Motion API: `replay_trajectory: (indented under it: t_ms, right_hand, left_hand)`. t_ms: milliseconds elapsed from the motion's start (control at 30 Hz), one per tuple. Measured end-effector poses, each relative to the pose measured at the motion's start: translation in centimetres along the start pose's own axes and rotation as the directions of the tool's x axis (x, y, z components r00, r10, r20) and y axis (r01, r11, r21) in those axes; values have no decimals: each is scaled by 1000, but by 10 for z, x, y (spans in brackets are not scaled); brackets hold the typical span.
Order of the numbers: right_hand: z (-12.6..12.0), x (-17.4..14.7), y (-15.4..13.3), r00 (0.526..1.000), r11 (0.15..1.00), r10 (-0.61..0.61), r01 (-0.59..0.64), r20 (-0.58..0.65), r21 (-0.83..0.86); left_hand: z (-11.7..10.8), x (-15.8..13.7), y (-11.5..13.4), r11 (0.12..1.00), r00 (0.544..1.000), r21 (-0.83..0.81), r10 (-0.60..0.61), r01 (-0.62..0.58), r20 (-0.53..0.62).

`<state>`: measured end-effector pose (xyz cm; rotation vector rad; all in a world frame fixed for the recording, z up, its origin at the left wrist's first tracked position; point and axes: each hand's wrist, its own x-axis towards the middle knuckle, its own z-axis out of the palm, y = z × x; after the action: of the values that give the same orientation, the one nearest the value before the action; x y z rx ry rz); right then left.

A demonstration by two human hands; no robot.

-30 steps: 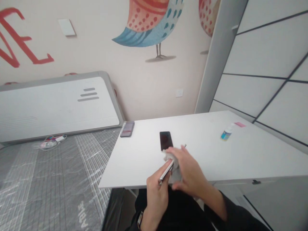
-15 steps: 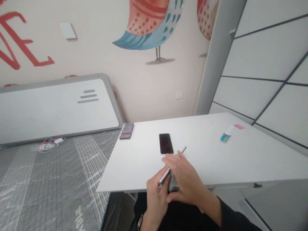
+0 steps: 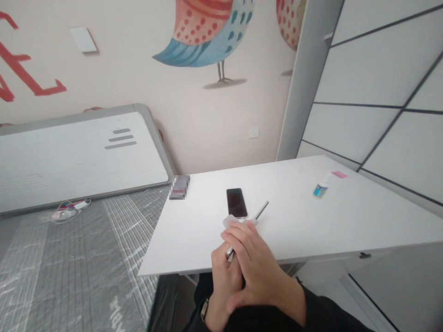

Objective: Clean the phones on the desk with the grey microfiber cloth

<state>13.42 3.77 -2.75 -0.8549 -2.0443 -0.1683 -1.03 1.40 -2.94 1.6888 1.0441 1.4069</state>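
Observation:
My left hand point(image 3: 226, 272) is closed around the near end of a slim silver metal rod point(image 3: 262, 210), which slants up to the right over the desk's front part. Its middle is hidden. Curled over the rod and over the left fingers is my right hand point(image 3: 256, 263), with a thin pale grey cloth-like piece point(image 3: 229, 220) under its fingers that sticks out past the fingertips. A phone point(image 3: 236, 203) with a dark screen lies face up just beyond my hands.
On the white desk point(image 3: 187, 244) stand a small white bottle with a blue label point(image 3: 321, 188) and, behind it, a pink slip point(image 3: 340, 174). A blurred-out object point(image 3: 179, 187) rests at the left edge. A plastic-covered mattress point(image 3: 83, 258) adjoins on the left.
My right hand has shifted left and down onto the left hand. The pale piece now shows beyond its fingertips, where it showed beneath the palm before. The view has tilted slightly.

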Motion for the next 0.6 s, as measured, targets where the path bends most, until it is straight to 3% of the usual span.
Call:
replay_trajectory:
  t_ms: [33, 133, 167, 300, 400, 533, 567, 600]
  right_hand:
    - [0, 1, 1, 1000, 1000, -2, 1, -4, -18]
    - [-1, 3, 3, 976, 978, 178, -189, -123, -85]
    - [0, 3, 2, 972, 978, 188, -198, -138, -67]
    - [2, 1, -9, 994, 993, 107, -108, -17, -45]
    - [3, 0, -13, 982, 982, 173, -178, -68, -67]
    - [2, -1, -10, 1000, 999, 15, -15, 2, 43]
    - [2, -1, -8, 1000, 999, -2, 1, 20, 43]
    - [1, -1, -7, 998, 998, 65, -65, -1, 11]
  left_hand:
    - [-1, -1, 0, 1000, 1000, 10, 7, -7, -3]
    - [-4, -2, 1, 997, 998, 51, 52, -51, -23]
    - [-4, -1, 1, 997, 998, 54, 50, -49, -22]
    - [-2, 2, -1, 999, 1000, 39, 25, -25, -8]
    - [0, 2, -3, 998, 998, 35, 56, -55, -4]
    - [0, 1, -5, 999, 1000, 53, 9, -10, 12]
    - [0, 1, -5, 998, 1000, 63, 13, -14, 9]
    - [0, 1, -5, 997, 1000, 72, 25, -25, 2]
